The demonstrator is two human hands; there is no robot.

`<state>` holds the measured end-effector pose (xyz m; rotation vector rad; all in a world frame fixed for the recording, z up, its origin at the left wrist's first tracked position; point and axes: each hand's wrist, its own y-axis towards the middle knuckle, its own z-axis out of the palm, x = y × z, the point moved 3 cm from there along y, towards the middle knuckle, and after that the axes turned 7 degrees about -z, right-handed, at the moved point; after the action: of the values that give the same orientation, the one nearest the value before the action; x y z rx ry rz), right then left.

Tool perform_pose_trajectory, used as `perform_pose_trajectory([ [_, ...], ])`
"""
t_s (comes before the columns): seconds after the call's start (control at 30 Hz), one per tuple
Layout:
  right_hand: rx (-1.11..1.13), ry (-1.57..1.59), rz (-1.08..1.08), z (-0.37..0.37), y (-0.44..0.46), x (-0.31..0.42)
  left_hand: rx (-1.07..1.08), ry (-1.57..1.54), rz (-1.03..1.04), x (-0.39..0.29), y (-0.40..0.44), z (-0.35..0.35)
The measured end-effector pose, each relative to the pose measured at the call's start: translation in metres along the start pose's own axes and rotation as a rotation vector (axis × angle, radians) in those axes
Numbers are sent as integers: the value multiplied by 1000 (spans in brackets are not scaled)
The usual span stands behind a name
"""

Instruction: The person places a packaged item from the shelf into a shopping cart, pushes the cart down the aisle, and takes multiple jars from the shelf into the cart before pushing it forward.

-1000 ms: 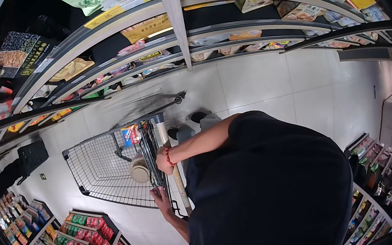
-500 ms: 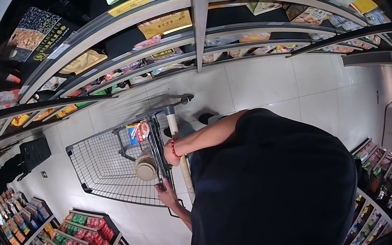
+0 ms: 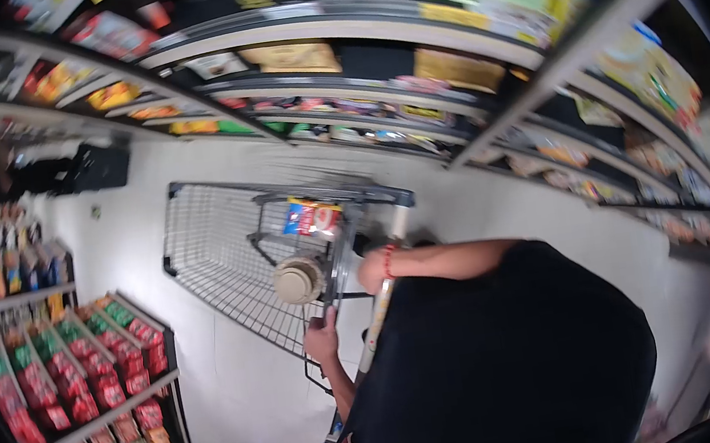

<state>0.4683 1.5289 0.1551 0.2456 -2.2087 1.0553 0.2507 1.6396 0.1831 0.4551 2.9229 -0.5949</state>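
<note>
Clock bearings run from the container (image 3: 298, 283), with 12 o'clock uppermost. Container and packet (image 3: 312, 216) lie inside the cart (image 3: 214, 240), the packet at 1 o'clock. The right hand (image 3: 372, 269) lies at 3 o'clock, by the handle (image 3: 401, 221); the left hand (image 3: 321, 340), between 5 and 6, at the cart's edge. Torso (image 3: 507, 354): 4 o'clock. Display rack (image 3: 112, 417): 8 o'clock. Shelving (image 3: 285, 30): 12 o'clock, beyond the cart.

Single head-worn wide-angle view, from close above, forward and down onto the shopping cart (image 3: 230, 260)
</note>
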Motion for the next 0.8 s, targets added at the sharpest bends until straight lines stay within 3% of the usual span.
perform_pose_trajectory([
  [0.07,51,58,-11,8,19,-12,26,30,-20,3,2,-1],
  [0.13,-106,-18,-86,5,14,-8,23,-17,-7,-2,1,-14],
  [0.57,-189,42,-89,-46,-15,26,93,-28,-43,7,14,-41],
  [0.8,-596,-27,-89,-50,-40,43,-14,-40,-9,7,7,-35],
])
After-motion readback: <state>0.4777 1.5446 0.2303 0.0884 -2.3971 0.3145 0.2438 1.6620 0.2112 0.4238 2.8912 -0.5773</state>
